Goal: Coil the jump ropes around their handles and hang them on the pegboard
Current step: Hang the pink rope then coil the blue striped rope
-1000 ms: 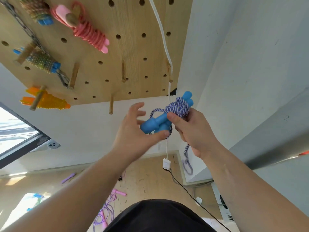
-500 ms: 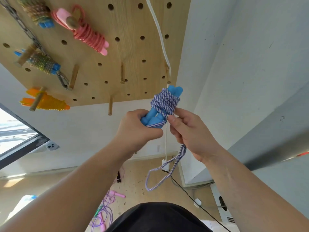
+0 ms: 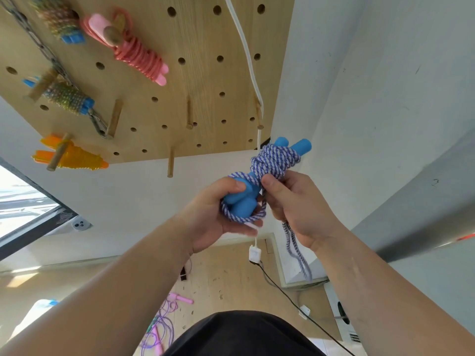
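In front of the wall below the wooden pegboard (image 3: 159,104) I hold a jump rope with two blue handles (image 3: 244,201). Its blue-and-white cord (image 3: 275,160) is coiled thick around the handles' upper half. My left hand (image 3: 216,214) grips the lower ends of the handles, with one loop of cord lying around them. My right hand (image 3: 290,201) pinches the cord just under the coil, and the loose tail (image 3: 295,250) hangs down from it.
Coiled ropes hang on pegs: a pink one (image 3: 138,55), an orange one (image 3: 72,156), two multicoloured ones (image 3: 64,97). Several bare pegs (image 3: 170,160) stick out. A white cable (image 3: 250,73) hangs close behind the handles. A purple-and-pink rope (image 3: 164,319) lies on the floor.
The bundle turned between my hands, and another loop of cord now lies around the lower ends of the handles. The hanging tail has become shorter.
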